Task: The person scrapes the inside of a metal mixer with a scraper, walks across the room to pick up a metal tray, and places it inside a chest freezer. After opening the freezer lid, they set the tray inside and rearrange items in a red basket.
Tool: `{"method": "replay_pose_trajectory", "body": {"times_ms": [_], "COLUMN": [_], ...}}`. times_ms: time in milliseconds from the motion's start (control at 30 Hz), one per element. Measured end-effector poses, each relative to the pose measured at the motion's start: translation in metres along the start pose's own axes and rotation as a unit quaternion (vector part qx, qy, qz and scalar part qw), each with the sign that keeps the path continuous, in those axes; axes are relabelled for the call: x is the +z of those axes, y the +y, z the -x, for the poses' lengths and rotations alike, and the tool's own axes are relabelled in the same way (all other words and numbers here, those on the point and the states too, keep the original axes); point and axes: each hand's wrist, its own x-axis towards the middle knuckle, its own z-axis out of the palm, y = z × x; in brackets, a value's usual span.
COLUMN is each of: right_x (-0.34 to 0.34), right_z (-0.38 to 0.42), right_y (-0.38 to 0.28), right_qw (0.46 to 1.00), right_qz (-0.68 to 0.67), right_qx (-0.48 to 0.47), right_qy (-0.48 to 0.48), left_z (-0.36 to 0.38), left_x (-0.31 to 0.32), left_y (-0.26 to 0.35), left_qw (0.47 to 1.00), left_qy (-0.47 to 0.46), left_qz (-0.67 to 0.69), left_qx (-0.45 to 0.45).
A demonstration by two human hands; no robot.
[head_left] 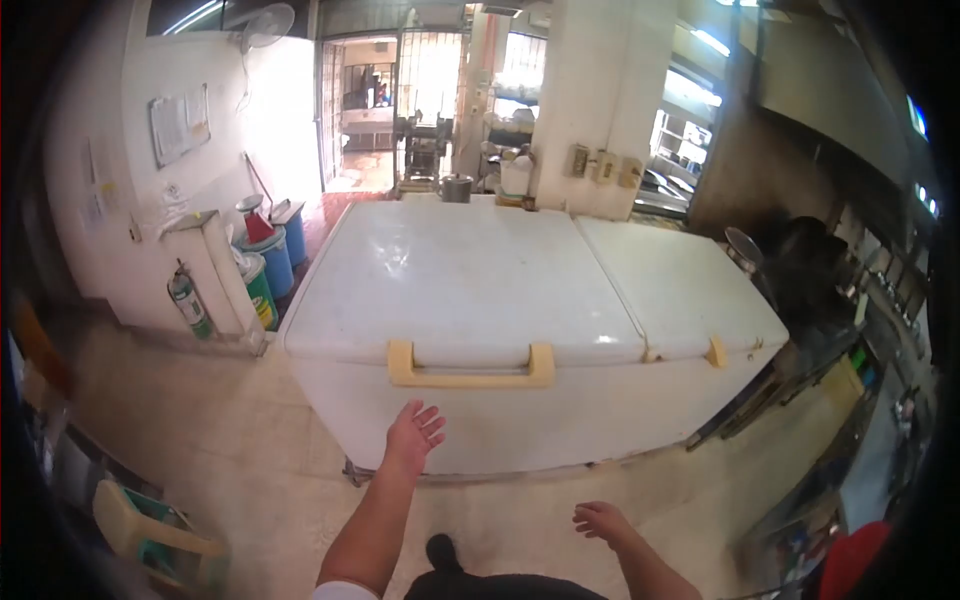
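Observation:
A large white chest freezer (450, 270) with two lids fills the middle of the head view. On its front edge is a cream handle (470, 379). Just below the left end of that handle, my left hand (413, 437) reaches forward with its fingers apart, holding nothing and not touching the handle. Lower and to the right, my right hand (600, 521) hangs in front of the freezer, fingers loosely spread and nothing in them.
A metal pot (457, 188) stands at the freezer's back edge. Blue (267, 262) and green bins and a fire extinguisher (190, 300) are at the left. A stool (150, 530) stands lower left. Dark cooking equipment (810, 270) lines the right.

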Motion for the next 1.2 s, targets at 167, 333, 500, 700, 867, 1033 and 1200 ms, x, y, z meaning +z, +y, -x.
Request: {"method": "replay_pose_trajectory", "body": {"times_ms": [167, 333, 500, 700, 867, 1033, 1200], "right_x": [0.01, 0.028, 0.003, -0.085, -0.143, -0.174, -0.18], "right_z": [-0.034, -0.056, -0.054, -0.036, -0.03, -0.05, -0.099], "right_y": [-0.054, -0.075, -0.14, -0.232, -0.298, -0.327, -0.292], "right_qw": [0.999, 0.997, 0.988, 0.896, 0.705, 0.682, 0.771], "right_qz": [-0.017, -0.058, -0.015, -0.034, 0.056, -0.02, -0.153], "right_qx": [-0.033, -0.05, -0.155, -0.383, -0.615, -0.65, -0.552], "right_qy": [0.022, 0.001, 0.024, 0.222, 0.348, 0.335, 0.278], "left_z": [-0.047, -0.044, -0.04, -0.034, -0.043, -0.048, -0.066], "left_x": [0.005, 0.024, 0.019, 0.031, 0.111, 0.221, 0.281], "left_y": [0.008, 0.023, 0.024, 0.055, 0.13, 0.226, 0.298], "left_qw": [0.99, 0.983, 0.985, 0.974, 0.933, 0.937, 0.914], "left_qy": [-0.106, -0.154, -0.136, -0.223, -0.246, -0.158, -0.153], "left_qz": [0.058, 0.057, 0.033, -0.013, -0.038, 0.001, -0.09], "left_qx": [-0.077, -0.086, -0.101, 0.021, 0.261, 0.312, 0.366]}}
